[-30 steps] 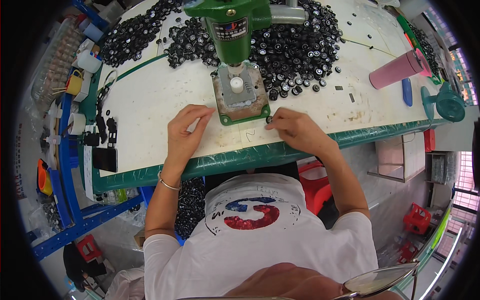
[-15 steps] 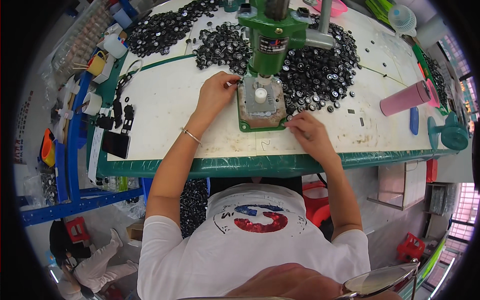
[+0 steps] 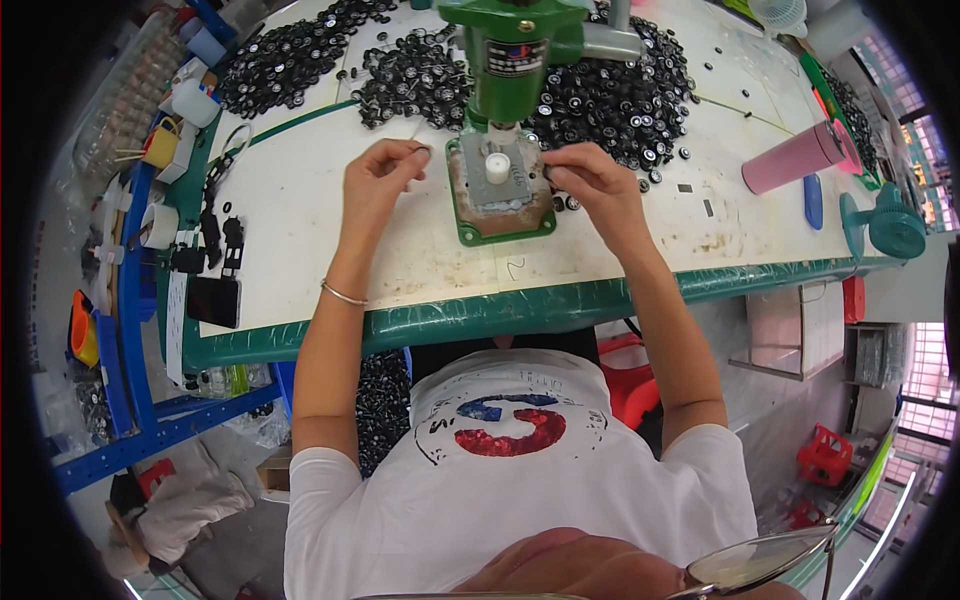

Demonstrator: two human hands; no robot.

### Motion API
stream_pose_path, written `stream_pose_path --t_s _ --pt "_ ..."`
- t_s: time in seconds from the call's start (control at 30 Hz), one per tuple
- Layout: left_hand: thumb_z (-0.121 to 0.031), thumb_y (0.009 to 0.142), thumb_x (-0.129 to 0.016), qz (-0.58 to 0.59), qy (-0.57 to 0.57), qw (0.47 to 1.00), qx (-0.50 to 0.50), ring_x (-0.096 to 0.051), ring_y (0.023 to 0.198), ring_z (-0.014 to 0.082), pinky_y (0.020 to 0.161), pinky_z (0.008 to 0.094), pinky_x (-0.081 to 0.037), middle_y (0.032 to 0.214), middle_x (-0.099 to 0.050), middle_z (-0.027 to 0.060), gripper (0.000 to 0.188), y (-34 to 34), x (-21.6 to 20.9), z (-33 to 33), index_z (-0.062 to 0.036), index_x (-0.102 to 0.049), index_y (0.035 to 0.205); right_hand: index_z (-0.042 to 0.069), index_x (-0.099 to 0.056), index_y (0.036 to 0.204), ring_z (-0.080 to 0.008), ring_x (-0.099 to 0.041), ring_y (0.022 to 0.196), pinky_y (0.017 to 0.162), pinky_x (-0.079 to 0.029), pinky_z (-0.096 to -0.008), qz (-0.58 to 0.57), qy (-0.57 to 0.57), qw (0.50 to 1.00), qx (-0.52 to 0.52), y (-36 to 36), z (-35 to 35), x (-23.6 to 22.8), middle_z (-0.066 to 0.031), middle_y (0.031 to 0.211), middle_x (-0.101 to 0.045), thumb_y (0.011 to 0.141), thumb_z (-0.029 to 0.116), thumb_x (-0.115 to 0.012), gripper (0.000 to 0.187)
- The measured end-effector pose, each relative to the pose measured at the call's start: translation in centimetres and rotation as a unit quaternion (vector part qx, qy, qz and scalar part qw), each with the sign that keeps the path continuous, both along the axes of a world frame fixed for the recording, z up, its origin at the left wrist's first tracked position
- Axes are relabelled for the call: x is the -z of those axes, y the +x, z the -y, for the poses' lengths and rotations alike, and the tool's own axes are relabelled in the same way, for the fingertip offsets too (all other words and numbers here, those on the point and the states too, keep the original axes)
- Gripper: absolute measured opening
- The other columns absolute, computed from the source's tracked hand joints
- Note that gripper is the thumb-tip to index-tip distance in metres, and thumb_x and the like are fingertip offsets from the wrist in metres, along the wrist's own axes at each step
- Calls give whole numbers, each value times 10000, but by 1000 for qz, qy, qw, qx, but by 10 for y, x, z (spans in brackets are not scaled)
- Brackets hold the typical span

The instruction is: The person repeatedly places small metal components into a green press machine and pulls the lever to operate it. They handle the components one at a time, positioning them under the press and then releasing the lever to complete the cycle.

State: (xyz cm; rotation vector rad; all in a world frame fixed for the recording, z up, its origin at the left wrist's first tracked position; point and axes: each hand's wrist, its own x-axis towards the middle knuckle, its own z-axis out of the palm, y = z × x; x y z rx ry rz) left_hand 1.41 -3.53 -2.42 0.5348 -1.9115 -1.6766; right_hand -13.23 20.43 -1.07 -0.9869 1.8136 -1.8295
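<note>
My left hand [image 3: 378, 185] is raised over the white tabletop, left of the green bench press [image 3: 505, 85]. Its thumb and fingers pinch together, with a small dark round part [image 3: 424, 150] showing at the tips. On the press's other side, my right hand [image 3: 600, 190] has its fingertips closed beside the base; whatever they hold is too small to make out. A grey plate [image 3: 487, 192] lies on the press base [image 3: 505, 222], and a short white cylinder [image 3: 498, 167] stands on it under the ram.
Piles of small black wheel-like parts [image 3: 615, 105] lie behind and beside the press. At the right are a pink tumbler [image 3: 795, 160], a blue flat object [image 3: 813, 203] and a green fan [image 3: 890, 222]. A phone [image 3: 214, 301] lies near the left edge, by a blue rack [image 3: 135, 330].
My left hand has drawn away from the press base to the left. The right hand has moved from the base's front corner up along its right side. The view has shifted somewhat.
</note>
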Motion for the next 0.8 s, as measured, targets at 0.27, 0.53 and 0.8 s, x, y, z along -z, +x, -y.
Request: stream_pose_path --t_s 0.27,0.53,0.8 --pt "22 828 -657 -64 239 967 66 -673 894 179 809 275 -550 988 -674 121 137 3 15 -4 8 -610 956 20 -664 955 -223 -628 838 737 -502 -307 -308 27 949 59 11 48 -9 -84 925 -613 812 56 -665 148" --pt "-6 843 -657 -50 261 963 52 -678 861 180 770 255 -559 958 -683 137 216 5 14 -7 38 -624 1052 23 -664 939 -260 -609 848 723 -498 -327 -182 9 983 27 12 46 -6 -103 920 -612 815 43 -652 127" --pt "-29 846 -659 -48 251 966 43 -659 803 145 733 242 -537 953 -688 125 215 5 14 -5 29 -636 1052 77 -673 925 -271 -584 851 718 -488 -358 -428 2 904 18 23 41 -9 -78 905 -599 791 13 -636 153"
